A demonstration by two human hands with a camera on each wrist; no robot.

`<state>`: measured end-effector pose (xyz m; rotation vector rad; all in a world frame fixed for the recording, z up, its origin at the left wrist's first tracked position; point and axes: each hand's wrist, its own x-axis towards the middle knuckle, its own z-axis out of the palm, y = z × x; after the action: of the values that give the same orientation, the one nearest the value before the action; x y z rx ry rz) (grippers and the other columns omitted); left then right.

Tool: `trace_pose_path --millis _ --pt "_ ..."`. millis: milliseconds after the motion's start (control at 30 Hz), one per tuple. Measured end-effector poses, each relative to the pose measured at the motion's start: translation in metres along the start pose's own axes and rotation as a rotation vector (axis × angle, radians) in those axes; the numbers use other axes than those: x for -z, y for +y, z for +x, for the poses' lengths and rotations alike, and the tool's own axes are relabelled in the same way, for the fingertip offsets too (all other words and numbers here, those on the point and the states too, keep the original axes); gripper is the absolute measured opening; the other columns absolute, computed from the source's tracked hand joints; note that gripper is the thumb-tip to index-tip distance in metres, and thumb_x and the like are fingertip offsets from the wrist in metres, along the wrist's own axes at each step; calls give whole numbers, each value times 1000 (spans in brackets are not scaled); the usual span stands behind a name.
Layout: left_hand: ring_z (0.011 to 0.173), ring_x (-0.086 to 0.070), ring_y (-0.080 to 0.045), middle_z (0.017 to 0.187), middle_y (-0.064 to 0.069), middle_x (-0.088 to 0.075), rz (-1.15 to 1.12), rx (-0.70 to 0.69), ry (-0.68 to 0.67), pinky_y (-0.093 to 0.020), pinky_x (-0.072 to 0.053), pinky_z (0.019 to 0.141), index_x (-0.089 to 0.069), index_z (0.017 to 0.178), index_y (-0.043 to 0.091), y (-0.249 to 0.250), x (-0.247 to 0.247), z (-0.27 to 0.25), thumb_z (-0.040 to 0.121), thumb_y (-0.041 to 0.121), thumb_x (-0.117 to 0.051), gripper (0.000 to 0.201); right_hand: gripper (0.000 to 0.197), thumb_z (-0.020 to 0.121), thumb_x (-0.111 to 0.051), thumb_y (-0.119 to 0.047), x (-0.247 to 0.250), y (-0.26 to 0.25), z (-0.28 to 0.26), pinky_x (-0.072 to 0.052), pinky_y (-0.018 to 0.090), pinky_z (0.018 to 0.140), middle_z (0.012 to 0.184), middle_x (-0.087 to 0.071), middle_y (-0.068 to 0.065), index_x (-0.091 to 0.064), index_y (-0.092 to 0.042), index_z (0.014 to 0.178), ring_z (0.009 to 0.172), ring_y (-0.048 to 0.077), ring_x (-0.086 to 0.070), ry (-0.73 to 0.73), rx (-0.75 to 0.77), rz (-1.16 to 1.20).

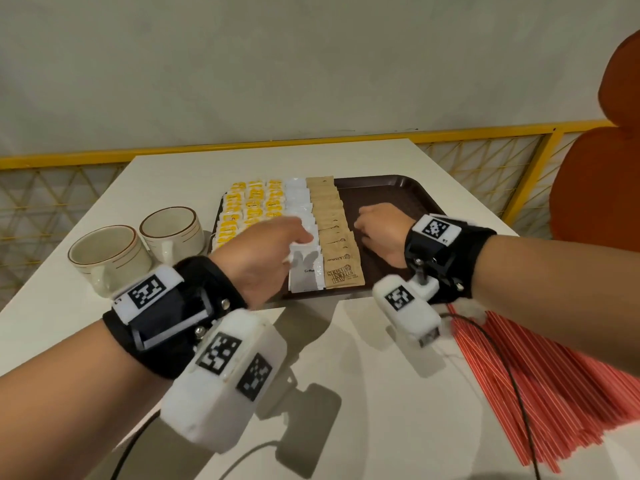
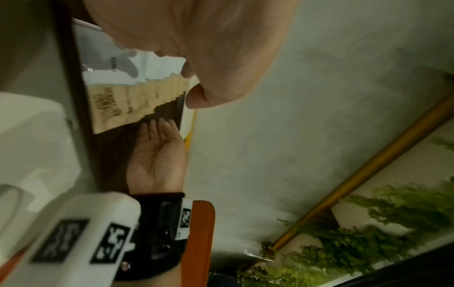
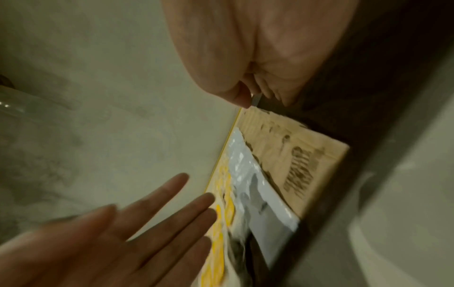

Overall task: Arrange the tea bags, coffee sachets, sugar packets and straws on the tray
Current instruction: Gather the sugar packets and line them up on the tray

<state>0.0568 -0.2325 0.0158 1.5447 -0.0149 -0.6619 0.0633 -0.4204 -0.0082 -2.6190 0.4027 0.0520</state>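
Note:
A dark brown tray lies on the white table. On its left part stand three columns of yellow tea bags, then a column of white coffee sachets, then a column of brown sugar packets. My left hand reaches across the tea bags with straight fingers, its tips touching the white sachets. My right hand rests on the bare tray floor, relaxed fingers against the right edge of the sugar packets. Neither hand holds anything. Red straws lie fanned on the table at the near right.
Two cream cups stand left of the tray. A yellow railing with mesh runs behind the table, and an orange chair stands at the right. Cables trail from both wrist cameras over the table's near side.

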Motion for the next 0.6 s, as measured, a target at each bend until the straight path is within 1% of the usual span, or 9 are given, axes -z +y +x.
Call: trace_pose_path --millis 33,100,200,267,333,400,467,533,600 --pt "132 -39 -10 143 -1 -42 9 -43 9 -26 -32 109 -51 128 14 5 -1 2 96 6 -45 34 33 94 -57 -12 4 -3 3 -41 29 100 129 -58 10 -56 -5 126 119 24 -55 -14 -5 -73" --pt "128 -44 0 140 -2 -46 21 -83 -2 -20 -37 104 -52 128 12 18 -1 8 96 6 -44 33 34 96 -54 -11 7 -6 15 -43 30 97 126 -59 10 -53 -5 130 115 25 -56 -4 3 -14" --pt "143 -22 -17 152 -5 -32 57 -86 33 -31 -25 110 -51 127 12 29 -2 22 95 10 -49 32 42 96 -53 -11 4 -12 30 -43 32 95 121 -60 10 -46 -3 136 115 28 -55 -47 -31 91" --pt "144 -19 -23 153 -6 -28 77 -88 58 -32 -26 106 -52 124 13 31 -4 25 95 12 -49 29 41 96 -53 -12 1 -15 38 -46 33 88 92 -56 5 -45 2 133 99 26 -54 -78 -31 121" --pt "144 -18 -24 154 -8 -26 82 -77 63 -33 -26 104 -45 137 8 29 -6 30 95 14 -49 42 32 95 -52 -6 -2 -14 46 -42 30 77 76 -43 2 -48 3 126 87 23 -46 -32 -64 123" --pt "144 -20 -26 154 -10 -27 90 -69 66 -34 -28 101 -46 135 7 27 -5 33 95 15 -50 41 28 95 -51 -5 1 -14 39 -43 31 79 83 -47 5 -50 1 122 87 23 -50 4 -89 195" --pt "144 -20 -27 154 -10 -27 73 -65 77 -35 -29 103 -47 135 8 26 -1 34 95 16 -51 41 23 97 -47 -7 6 -16 31 -43 32 89 99 -56 11 -52 1 118 100 28 -58 36 -113 228" --pt "145 -18 -25 155 -8 -25 65 -68 85 -36 -26 108 -41 141 12 24 5 35 95 18 -52 48 31 97 -48 -5 10 -15 23 -42 31 96 121 -59 14 -50 0 127 115 30 -56 69 -168 258" --pt "145 -16 -22 154 -6 -27 61 -110 72 -36 -21 113 -40 142 13 18 13 34 96 14 -48 47 42 95 -54 -5 6 -12 11 -41 32 102 133 -54 14 -45 -1 135 122 30 -52 42 -159 227"
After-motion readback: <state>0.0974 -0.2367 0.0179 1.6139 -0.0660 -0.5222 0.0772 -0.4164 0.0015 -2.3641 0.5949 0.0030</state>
